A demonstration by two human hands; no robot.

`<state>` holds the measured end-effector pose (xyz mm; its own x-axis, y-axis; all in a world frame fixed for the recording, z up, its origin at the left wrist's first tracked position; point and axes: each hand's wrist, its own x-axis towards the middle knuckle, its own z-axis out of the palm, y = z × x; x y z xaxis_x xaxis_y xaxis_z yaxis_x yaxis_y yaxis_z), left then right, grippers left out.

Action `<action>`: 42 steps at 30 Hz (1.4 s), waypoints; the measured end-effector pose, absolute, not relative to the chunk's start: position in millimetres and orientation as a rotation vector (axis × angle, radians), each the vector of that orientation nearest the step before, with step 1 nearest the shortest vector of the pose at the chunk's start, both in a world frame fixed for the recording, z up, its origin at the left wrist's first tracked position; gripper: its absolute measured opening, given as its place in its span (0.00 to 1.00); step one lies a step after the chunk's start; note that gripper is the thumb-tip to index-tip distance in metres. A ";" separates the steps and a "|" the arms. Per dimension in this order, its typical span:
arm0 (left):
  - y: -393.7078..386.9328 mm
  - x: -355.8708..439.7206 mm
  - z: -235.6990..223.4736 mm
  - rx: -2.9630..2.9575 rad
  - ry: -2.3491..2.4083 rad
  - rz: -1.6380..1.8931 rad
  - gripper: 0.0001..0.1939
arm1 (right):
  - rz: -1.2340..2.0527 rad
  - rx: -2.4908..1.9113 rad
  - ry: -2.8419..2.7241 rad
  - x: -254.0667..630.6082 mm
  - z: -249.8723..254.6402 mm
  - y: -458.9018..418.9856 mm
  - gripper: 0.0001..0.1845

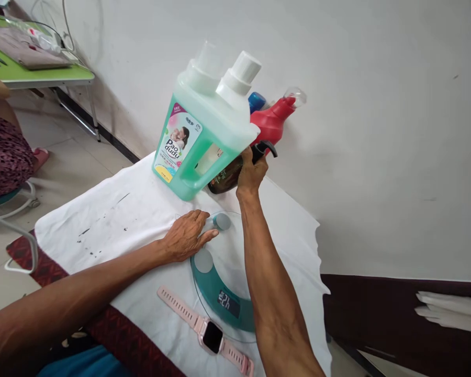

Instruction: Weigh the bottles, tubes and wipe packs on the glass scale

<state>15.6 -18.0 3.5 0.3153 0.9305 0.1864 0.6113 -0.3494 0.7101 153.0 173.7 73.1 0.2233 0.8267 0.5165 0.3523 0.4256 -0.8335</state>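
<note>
My right hand is wrapped around the upper part of a dark pump bottle, which leans with its black nozzle to the right. My left hand lies flat with fingers stretched out at the left edge of a round glass scale. The scale has a teal band and a lit display, and my right forearm hides part of it. Just beyond my hands stands a large green jug of liquid detergent with a handle. Near the table's front lies a pink smartwatch with a dark screen.
Behind the jug are a white-capped bottle, a red bottle with a clear cap and a blue cap. A white cloth covers the table beside the wall. At left, a person sits near a green table.
</note>
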 end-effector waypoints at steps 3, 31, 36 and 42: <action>-17.7 15.2 3.6 2.087 1.357 0.801 0.25 | 0.468 -1.128 -1.248 162.7 78.6 166.1 0.31; -7.3 10.5 -4.1 2.155 1.313 0.809 0.28 | 0.491 -1.159 -1.309 240.6 109.8 -54.2 0.22; -8.4 8.8 -1.6 2.183 1.310 0.774 0.26 | 0.377 -1.249 -1.167 261.2 93.1 -75.3 0.29; -8.3 7.3 -2.0 2.212 1.308 0.766 0.27 | 0.305 -1.554 -0.717 309.0 25.7 -107.2 0.30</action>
